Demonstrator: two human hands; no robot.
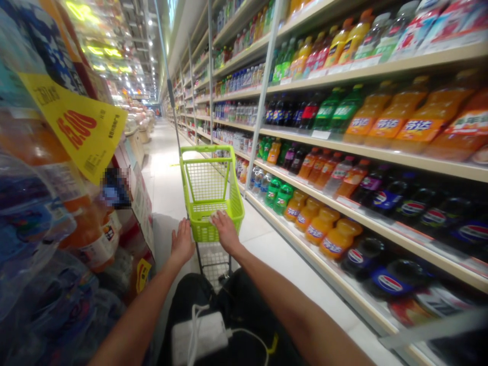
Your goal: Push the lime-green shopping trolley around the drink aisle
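- Left hand [183,246], unclenched, grasps nothing beside the green cart's [206,234] near-left corner.
- Right hand [226,233] bends over its near edge, grip unclear.
- Cart stands on floor [162,162] beside drink shelves [419,160].

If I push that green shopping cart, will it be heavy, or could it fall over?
The green shopping cart probably feels light for its size, since its basket is full of holes. That basket may barely bend, as its straight plastic-looking walls seem stiff. A sideways shove could tip the cart, because the basket sits high on a thin frame.
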